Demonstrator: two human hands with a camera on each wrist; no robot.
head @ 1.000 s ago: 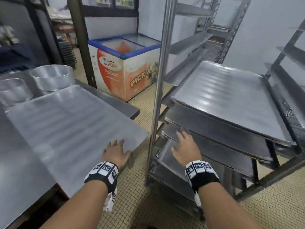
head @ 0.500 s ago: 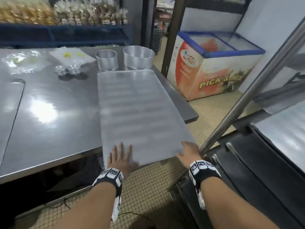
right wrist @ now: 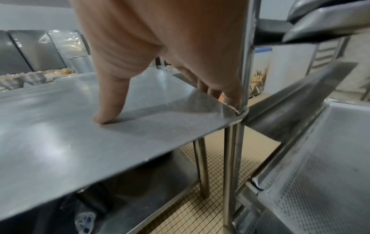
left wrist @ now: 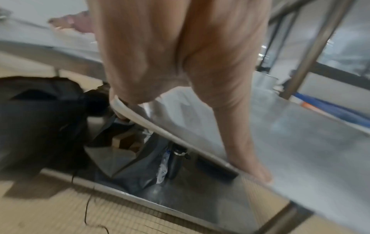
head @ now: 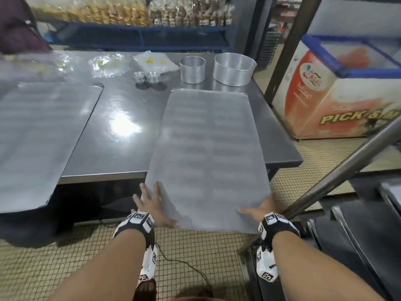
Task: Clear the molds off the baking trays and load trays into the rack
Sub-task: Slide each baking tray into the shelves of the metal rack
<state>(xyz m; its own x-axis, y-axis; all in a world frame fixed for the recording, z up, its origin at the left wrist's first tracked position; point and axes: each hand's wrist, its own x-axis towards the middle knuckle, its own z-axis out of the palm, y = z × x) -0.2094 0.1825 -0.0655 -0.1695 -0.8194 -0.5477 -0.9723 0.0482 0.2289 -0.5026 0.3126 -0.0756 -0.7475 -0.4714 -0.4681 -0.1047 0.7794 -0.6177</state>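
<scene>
A long flat baking tray (head: 206, 148) lies on the steel table (head: 121, 148), its near end hanging over the front edge. My left hand (head: 153, 205) grips the near left corner, thumb on top and fingers under the rim (left wrist: 128, 110). At the near right corner my right hand (head: 258, 210) holds it the same way, the thumb (right wrist: 108, 110) pressing on the tray (right wrist: 60, 134) while the fingers curl beneath. Two round metal molds (head: 192, 69) (head: 234, 68) stand on the table behind the tray. Two small molds (head: 145, 76) sit to their left.
A second tray (head: 36, 135) overhangs the table at the left. The rack's steel post (head: 338, 172) slants close by my right hand, with loaded trays (right wrist: 320, 174) behind it. A chest freezer (head: 338, 94) stands at the right. Bags (left wrist: 40, 118) lie under the table.
My view has swung from the rack to the table. My right hand left the rack tray and took the table tray's near right corner. The tray has slid further out over the edge.
</scene>
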